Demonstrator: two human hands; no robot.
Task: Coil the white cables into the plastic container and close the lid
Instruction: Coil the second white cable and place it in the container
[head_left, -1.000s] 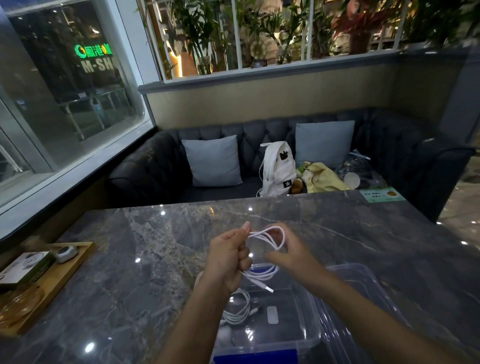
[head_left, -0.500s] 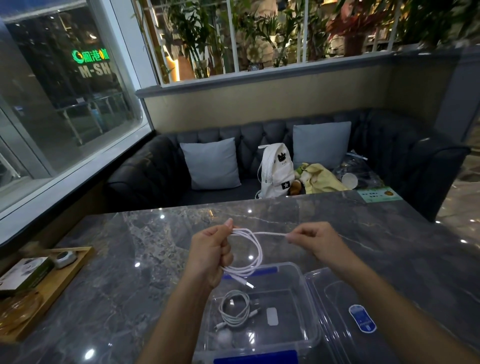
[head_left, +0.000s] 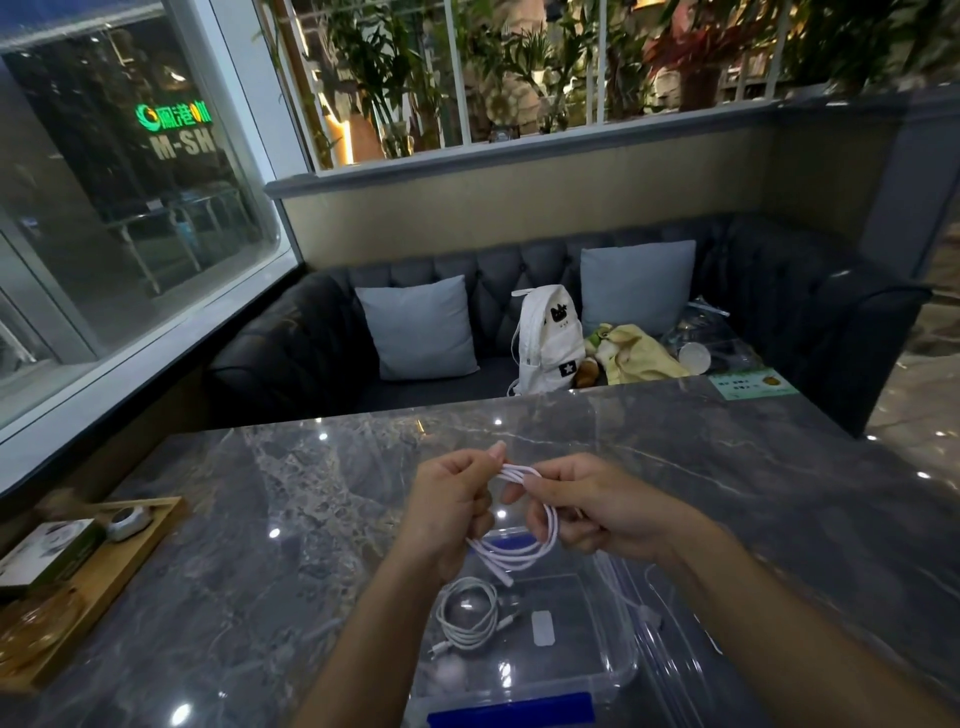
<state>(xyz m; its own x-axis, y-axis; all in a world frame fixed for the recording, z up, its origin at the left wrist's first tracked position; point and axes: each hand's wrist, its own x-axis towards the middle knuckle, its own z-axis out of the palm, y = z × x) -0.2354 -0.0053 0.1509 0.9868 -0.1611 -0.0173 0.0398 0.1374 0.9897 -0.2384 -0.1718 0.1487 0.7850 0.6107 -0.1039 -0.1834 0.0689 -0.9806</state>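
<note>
A white cable (head_left: 530, 545) hangs in loops between my two hands, just above the clear plastic container (head_left: 615, 670). My left hand (head_left: 449, 512) pinches the top of the loops. My right hand (head_left: 592, 512) grips the loops from the right side, close against the left. One plug end dangles toward the container. Inside the container lies a second white cable (head_left: 467, 613), coiled flat on the bottom. The clear lid (head_left: 675, 670) lies to the right of the container, mostly hidden under my right forearm.
The container has blue clips at its front (head_left: 511, 714) and back edges. A wooden tray (head_left: 98, 577) with a small box and a round object sits at the table's left edge. A dark sofa with cushions and a white backpack (head_left: 545, 340) stands behind the marble table (head_left: 311, 519).
My right hand has come back in from the right and now grips the loops beside my left hand. The stretched strand has become another loop.
</note>
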